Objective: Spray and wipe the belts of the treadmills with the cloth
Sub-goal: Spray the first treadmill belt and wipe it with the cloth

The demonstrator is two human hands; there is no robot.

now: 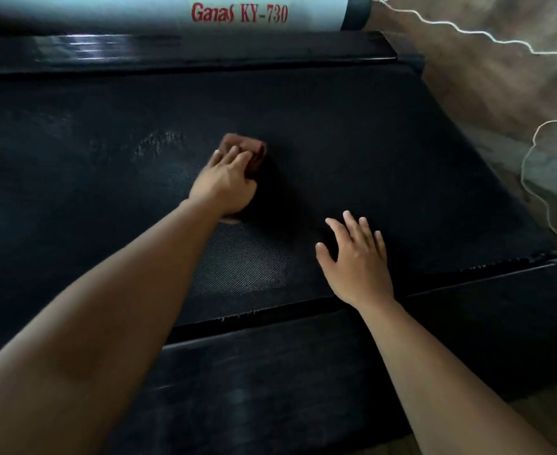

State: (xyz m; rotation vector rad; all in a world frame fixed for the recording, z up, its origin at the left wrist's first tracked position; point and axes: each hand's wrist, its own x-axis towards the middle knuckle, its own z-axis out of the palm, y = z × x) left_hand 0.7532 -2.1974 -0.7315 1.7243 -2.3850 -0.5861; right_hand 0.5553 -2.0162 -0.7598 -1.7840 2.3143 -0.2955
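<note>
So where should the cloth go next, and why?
Probably a short sweep to the left: the left hand holds the cloth on the belt, and pale spray droplets lie unwiped just beside it. The right hand is open.

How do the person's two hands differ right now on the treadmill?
The left hand holds a brown cloth against the belt; the right hand holds nothing. The left hand's fingers curl over the cloth; the right hand's are spread. Both are bare and over the same belt.
</note>
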